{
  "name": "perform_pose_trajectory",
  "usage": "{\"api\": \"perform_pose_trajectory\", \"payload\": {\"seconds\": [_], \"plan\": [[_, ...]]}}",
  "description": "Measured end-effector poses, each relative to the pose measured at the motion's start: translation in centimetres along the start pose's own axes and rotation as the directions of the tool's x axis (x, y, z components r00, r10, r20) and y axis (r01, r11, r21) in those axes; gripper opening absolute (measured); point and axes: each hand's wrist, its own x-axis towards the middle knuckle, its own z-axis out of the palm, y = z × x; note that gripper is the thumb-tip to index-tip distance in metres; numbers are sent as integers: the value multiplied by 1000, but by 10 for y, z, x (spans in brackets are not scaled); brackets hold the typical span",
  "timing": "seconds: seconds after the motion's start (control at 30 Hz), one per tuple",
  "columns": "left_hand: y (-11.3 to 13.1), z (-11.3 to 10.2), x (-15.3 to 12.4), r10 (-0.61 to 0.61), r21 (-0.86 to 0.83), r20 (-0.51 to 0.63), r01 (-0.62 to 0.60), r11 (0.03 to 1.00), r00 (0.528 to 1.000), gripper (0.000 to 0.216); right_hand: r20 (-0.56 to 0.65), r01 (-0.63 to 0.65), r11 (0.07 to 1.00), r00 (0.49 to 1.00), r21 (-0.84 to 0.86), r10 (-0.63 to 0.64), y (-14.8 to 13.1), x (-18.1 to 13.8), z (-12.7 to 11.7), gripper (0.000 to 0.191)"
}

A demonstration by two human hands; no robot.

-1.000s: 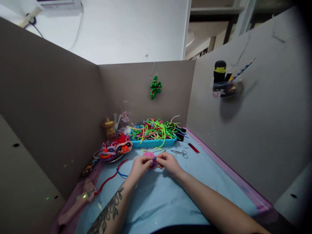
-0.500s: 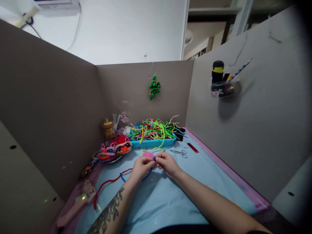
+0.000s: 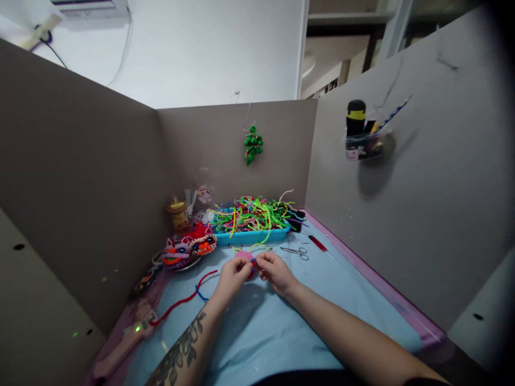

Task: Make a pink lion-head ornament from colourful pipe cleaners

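Note:
Near the middle of the blue-covered table, my left hand (image 3: 233,274) and my right hand (image 3: 277,272) meet fingertip to fingertip, both pinched. Between them is a short stretch of blue pipe cleaner (image 3: 253,260), with some red just below it. How the pieces join is too small to tell. Behind my left fingers shows a round pink fuzzy piece (image 3: 243,254), partly hidden. A long red pipe cleaner (image 3: 181,301) lies left of my left forearm. Another blue pipe cleaner (image 3: 201,295) crosses beside it and runs out of sight behind the forearm.
Beyond my hands stands a blue tray (image 3: 253,236) heaped with colourful pipe cleaners. Scissors (image 3: 298,252) and a red-handled tool (image 3: 317,243) lie to the right. Fuzzy animal-faced pieces (image 3: 189,249) sit at left, a pink glue gun (image 3: 124,343) nearer. Grey panels surround three sides.
The blue length that hung below my fingers is no longer visible there, and red now shows between my hands. The red pipe cleaner's near end has moved up, to the glue gun.

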Motion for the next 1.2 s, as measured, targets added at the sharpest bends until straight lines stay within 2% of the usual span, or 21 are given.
{"api": "perform_pose_trajectory", "payload": {"seconds": [0.1, 0.17, 0.27, 0.37, 0.47, 0.67, 0.83, 1.03, 1.2], "plan": [[-3, -3, 1, -25, -37, 15, 25, 999, 1000, 23, 2, 50, 995, 999, -81, -50, -4, 2, -9, 32], [-3, -5, 1, -32, -25, 29, 33, 999, 999, 22, 52, 78, 983, 996, -169, -70, -7, 1, -12, 31], [-1, -5, 0, -32, 5, 63, 32, 999, 998, 23, 144, 66, 961, 989, -269, -27, -10, -1, -12, 29], [2, -3, 0, -10, 23, 75, 8, 1000, 997, 24, 161, 65, 947, 987, -314, -14, -11, -2, -8, 26], [2, -3, 1, -20, 33, 77, 17, 999, 997, 24, 145, 67, 939, 989, -337, -19, -11, -2, -7, 23], [-7, -2, 4, -57, -54, 175, 67, 996, 983, 26, 123, 46, 924, 992, -380, 1, -9, 0, -12, 18], [-9, -3, 4, -54, -76, 118, 63, 995, 992, 23, 132, 27, 931, 991, -365, 23, -8, 0, -13, 20], [-15, 0, 5, -68, -103, 139, 83, 991, 988, 25, 118, -2, 953, 992, -302, 39, -7, 1, -13, 22], [-16, 0, 5, -78, -105, 132, 93, 990, 988, 25, 125, 23, 937, 992, -350, 22, -9, 1, -13, 20]]}}
